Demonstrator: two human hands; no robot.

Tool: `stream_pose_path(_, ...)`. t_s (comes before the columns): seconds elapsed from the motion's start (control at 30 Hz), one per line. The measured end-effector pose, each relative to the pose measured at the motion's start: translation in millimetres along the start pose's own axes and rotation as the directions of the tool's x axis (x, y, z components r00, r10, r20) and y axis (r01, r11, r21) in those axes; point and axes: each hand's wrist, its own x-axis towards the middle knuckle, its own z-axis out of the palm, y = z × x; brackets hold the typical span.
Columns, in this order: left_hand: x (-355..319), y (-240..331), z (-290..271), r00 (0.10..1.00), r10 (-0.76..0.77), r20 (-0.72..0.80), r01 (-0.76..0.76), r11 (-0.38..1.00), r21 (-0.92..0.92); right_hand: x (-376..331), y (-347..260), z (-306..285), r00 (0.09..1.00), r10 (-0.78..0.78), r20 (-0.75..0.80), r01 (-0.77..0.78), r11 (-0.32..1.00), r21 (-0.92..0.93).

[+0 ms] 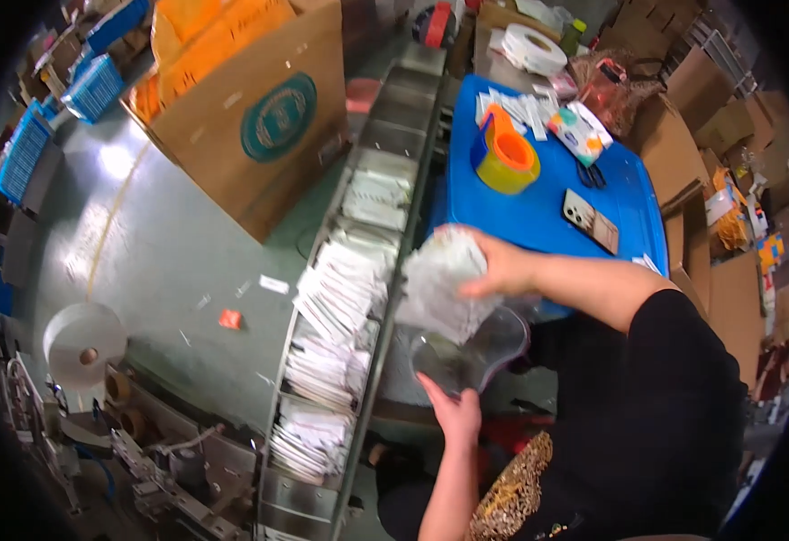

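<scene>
My right hand [495, 263] is wrapped round a bunch of thin white packets [444, 281], slightly blurred, between the conveyor and the blue table. Just below it hangs a clear, thin-walled plastic bag or container [475, 352] with a rounded, open-looking rim. My left hand [455, 413] grips its near edge, index finger stretched along the rim. The lower ends of the white packets are right at its far side; I cannot tell whether they are inside. Left of both hands, a narrow metal conveyor [300, 496] carries several stacks of similar white packets [340, 290].
The blue table [529, 212] holds tape rolls [509, 164], a phone [591, 221], a tissue pack [580, 131], scissors [592, 175] and loose white strips. Beyond the conveyor stands a large cardboard box [259, 135] with orange bags. Machinery and a white roll [85, 344] are at lower left.
</scene>
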Motion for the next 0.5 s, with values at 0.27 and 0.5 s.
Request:
stream_pose_path(0.27, -14.2, 11.5, 11.7, 0.988, 0.153, -0.030, -0.130, 0.910, 0.394, -44.5, 157.3, 88.1, 0.866, 0.500, 0.012, -0.305, 0.546, -0.780)
stream_pose_path(0.5, -33.3, 14.7, 15.0, 0.987, 0.106, 0.124, -0.145, 0.914, 0.378, -14.4, 335.9, 100.9, 0.913, 0.402, 0.074, -0.008, 0.199, -0.980)
